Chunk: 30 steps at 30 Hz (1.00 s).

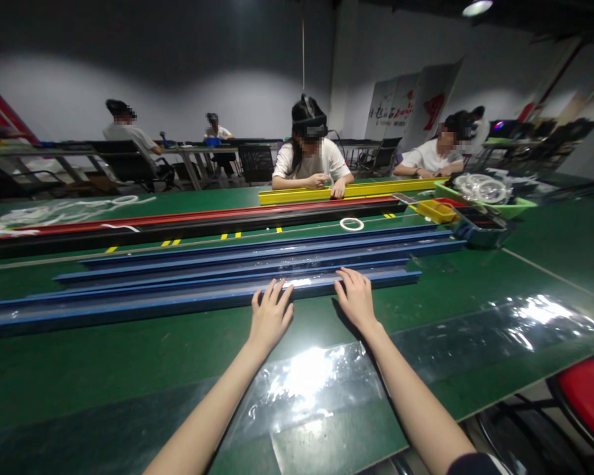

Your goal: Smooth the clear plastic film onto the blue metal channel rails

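Both arms reach forward over a green table toward a long blue channel strip [143,306]. My left hand [270,315] has its fingers spread, the tips at the strip's near edge. To the right, my right hand [356,297] lies with fingers apart, its tips on the same strip. Neither hand wraps around anything. More blue channel strips [188,264] lie parallel just behind. Beneath my forearms a long clear plastic film [321,376] lies along the near side of the table, glaring under the light.
Red and black strips [188,224] lie farther back, with a white ring [351,224] in front. A person [309,161] opposite handles a yellow strip [376,190]. Right of them stand a yellow bin [436,212] and a green basket [517,208]. A red stool [587,396] is at lower right.
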Each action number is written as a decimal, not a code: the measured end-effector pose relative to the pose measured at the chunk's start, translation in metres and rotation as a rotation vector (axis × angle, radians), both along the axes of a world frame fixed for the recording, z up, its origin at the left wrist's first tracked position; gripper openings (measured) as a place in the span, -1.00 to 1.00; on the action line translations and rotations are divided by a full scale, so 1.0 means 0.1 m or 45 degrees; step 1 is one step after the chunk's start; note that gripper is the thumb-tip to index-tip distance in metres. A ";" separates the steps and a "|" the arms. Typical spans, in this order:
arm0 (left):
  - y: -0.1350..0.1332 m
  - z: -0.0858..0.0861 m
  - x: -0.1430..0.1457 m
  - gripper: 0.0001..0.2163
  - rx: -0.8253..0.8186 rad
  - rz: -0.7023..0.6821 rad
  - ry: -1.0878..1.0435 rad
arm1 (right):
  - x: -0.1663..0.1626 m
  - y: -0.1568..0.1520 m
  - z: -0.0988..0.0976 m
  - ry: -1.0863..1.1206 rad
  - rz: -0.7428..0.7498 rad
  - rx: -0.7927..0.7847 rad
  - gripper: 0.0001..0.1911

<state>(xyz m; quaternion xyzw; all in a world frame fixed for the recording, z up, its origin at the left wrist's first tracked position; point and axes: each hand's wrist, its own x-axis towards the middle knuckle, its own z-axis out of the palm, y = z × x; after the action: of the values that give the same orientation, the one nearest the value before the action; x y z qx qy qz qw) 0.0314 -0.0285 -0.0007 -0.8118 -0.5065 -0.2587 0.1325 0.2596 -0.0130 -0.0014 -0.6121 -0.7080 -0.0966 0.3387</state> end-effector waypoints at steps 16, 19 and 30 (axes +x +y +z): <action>0.01 -0.02 0.00 -0.62 -0.013 -0.007 0.025 | -0.04 -0.07 0.07 -0.054 0.324 0.007 -0.67; 0.01 -0.03 -0.01 -0.63 -0.012 0.026 0.022 | 0.04 -0.06 0.12 0.043 0.201 0.113 -0.69; 0.00 -0.02 0.02 -0.64 -0.031 0.083 0.018 | 0.97 0.18 -0.15 0.985 -0.980 0.397 -0.63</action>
<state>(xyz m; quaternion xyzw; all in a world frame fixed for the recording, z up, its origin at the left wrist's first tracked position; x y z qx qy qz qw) 0.0332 -0.0281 -0.0022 -0.7982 -0.5349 -0.2422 0.1347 0.3566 0.0046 -0.0167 -0.7596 -0.2354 -0.0854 0.6002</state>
